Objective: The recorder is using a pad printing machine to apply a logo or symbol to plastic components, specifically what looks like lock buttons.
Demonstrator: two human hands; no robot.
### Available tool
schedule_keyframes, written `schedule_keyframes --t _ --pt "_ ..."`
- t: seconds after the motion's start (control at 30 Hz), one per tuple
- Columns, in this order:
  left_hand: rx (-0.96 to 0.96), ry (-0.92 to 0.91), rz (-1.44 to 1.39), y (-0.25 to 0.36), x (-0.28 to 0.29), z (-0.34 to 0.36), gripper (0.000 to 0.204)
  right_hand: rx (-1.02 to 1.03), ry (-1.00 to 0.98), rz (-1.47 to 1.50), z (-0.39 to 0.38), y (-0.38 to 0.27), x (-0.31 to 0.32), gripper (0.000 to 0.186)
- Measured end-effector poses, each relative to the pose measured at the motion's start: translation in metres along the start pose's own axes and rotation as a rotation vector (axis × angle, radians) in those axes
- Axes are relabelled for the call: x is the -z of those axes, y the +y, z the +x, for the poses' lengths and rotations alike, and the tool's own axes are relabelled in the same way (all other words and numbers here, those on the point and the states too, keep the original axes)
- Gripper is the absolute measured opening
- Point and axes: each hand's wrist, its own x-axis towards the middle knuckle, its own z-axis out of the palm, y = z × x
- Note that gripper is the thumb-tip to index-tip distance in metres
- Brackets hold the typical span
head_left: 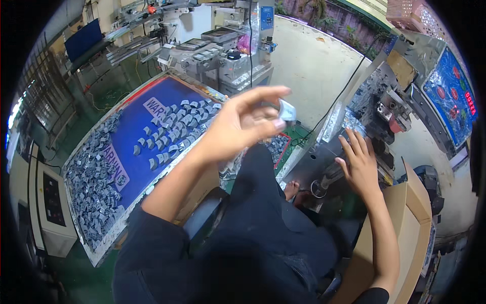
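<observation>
Between the thumb and fingers of my left hand (pixel 242 121) is a small curved grey piece (pixel 287 110), raised in front of me above my knees. The hand is slightly blurred. My right hand (pixel 360 157) is open with its fingers spread, at the metal ledge (pixel 316 157) of the machine on the right; whether it touches the metal, I cannot tell. On the blue-topped table (pixel 129 134) to my left, similar curved grey pieces (pixel 174 126) lie in loose rows. A dense heap of small grey pieces (pixel 93 187) covers the table's left side.
The machine's blue control panel (pixel 448 96) stands at the right, beyond my right hand. An open cardboard box (pixel 405 238) sits beside my right forearm. A red-edged tray of pieces (pixel 278 149) is low beyond my knees. Another machine (pixel 238 66) stands behind the table.
</observation>
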Motion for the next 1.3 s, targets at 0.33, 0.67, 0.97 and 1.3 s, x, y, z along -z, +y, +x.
schedule_keyframes --t 0.33,0.67,0.97,1.3 --pt "0.288 0.729 0.481 -0.083 0.302 -0.032 0.057 -0.046 -0.1 0.043 -0.065 0.016 0.071 0.052" --pt "0.639 0.726 0.836 -0.134 0.417 -0.11 0.057 -0.419 -0.143 0.032 -0.145 0.048 0.111 0.04" --pt "0.644 0.737 0.965 -0.143 0.413 -0.116 0.056 -0.455 -0.163 -0.049 -0.178 0.06 0.112 0.041" --pt "0.76 0.588 0.889 -0.125 0.379 -0.113 0.046 -0.513 -0.166 -0.141 -0.207 0.079 0.121 0.039"
